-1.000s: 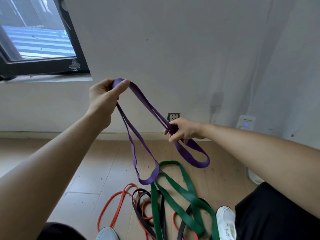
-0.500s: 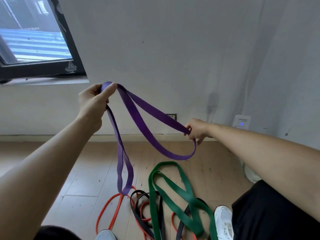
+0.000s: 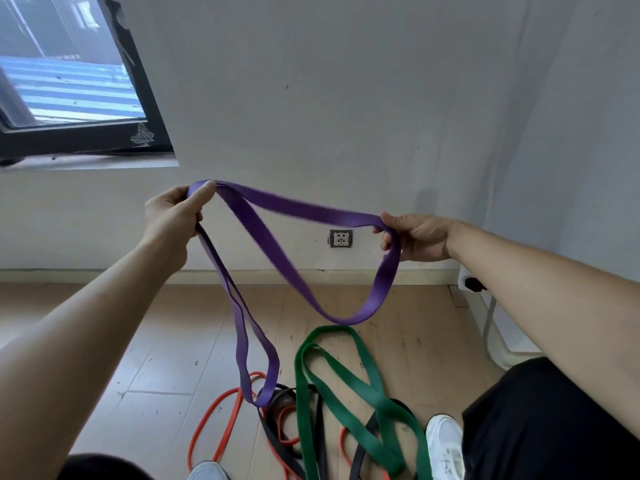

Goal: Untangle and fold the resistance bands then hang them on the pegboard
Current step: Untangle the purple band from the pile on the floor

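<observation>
Purple band gripped by left hand.

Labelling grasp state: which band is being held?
The purple band: the left hand and right hand each grip it. The green band, red band and black band lie overlapping on the floor, untouched.

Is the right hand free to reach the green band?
Probably not: the right hand holds the purple band, stretched to the left hand. The green band lies exposed on the floor.
</observation>
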Demonstrator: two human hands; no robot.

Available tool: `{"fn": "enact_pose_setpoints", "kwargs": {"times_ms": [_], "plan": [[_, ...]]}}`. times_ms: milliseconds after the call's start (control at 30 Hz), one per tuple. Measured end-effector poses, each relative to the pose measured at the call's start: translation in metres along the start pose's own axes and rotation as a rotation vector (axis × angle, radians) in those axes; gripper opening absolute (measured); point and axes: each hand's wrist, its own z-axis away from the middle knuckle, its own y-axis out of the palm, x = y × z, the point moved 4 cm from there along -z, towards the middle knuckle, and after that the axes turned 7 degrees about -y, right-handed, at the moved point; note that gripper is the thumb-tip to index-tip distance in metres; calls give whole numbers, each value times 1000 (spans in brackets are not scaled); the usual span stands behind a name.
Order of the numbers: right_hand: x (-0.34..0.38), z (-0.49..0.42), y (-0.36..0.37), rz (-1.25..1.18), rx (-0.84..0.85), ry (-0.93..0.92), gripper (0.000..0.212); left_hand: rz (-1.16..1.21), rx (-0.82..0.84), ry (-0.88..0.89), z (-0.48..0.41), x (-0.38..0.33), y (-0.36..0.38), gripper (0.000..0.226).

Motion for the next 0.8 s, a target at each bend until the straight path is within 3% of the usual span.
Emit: {"fn": "enact_pose_setpoints", "kwargs": {"times_ms": [67,133,333,400,500,667,800], "plan": [[-2,-2,-1,96,-43,26,41,-5,8,-7,1,1,1,20],[-7,-4,-6,349,-88,44,40,-9,14,-10,2,1,3,20],[-22,-11,-8,1032,-77,-21,16,-13,21,3,4,-1,5,21],[-26,-14,-10,1180,-89,-25,24,-7,26,7,4,-3,4,20],[-24,-15,-13,1288,-144,-69,39,-1,43,20,5,-5,4,20],[-21,-16,-7,1440,-145,-81,29,-22,104,48,6,-8,7,20],[-29,-21,1,1348,-44,-20,65,-65,231,86,12,-14,14,21]]}}
